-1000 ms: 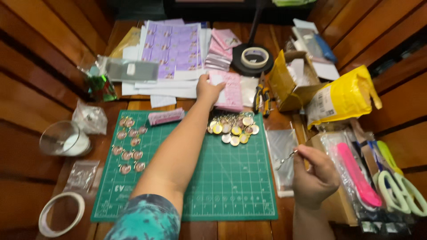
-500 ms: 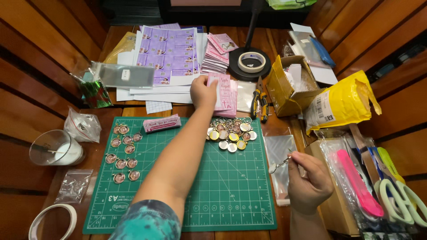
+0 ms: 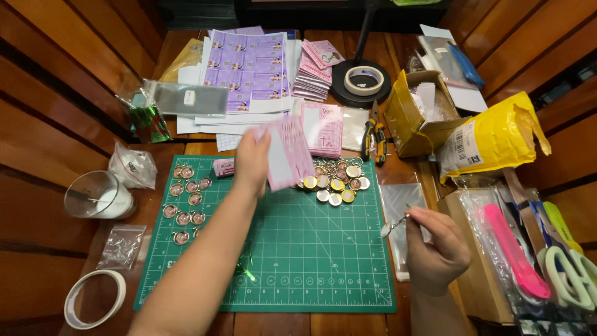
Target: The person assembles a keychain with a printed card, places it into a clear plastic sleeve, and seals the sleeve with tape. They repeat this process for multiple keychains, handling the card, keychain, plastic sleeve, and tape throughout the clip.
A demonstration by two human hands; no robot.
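Left hand (image 3: 250,163) is out over the top edge of the green cutting mat (image 3: 292,261), fingers closed on a pink card (image 3: 287,152), motion-blurred, lifted off the table and tilted, its right edge over the pile of round metal charms (image 3: 336,182). Blur hides whether it is one card or a few. Right hand (image 3: 435,249) sits low at the mat's right edge, thumb and fingertips pinched on a small metal keyring piece (image 3: 393,228) that sticks out to the left, above a clear plastic sleeve (image 3: 401,211). The charms lie at the mat's top right, some gold, some silver. A second group of small round pendants (image 3: 185,202) lies spread in loose rows on the mat's left part, and a small pink block (image 3: 222,167) sits at the top edge just left of the left hand. Behind the mat: another pink card sheet (image 3: 323,127) flat on the table, a stack of pink cards (image 3: 314,71), purple printed sheets (image 3: 249,68), a roll of tape (image 3: 364,79) on a black lamp base, pliers (image 3: 373,134), an open cardboard box (image 3: 418,115), a yellow mailer bag (image 3: 494,137). Left of the mat: a clear cup (image 3: 99,196) with white stuff in it, small plastic bags (image 3: 132,167), a white tape ring (image 3: 93,298). Far right: a pink cutter (image 3: 513,249) and pale scissors (image 3: 563,274) in plastic.
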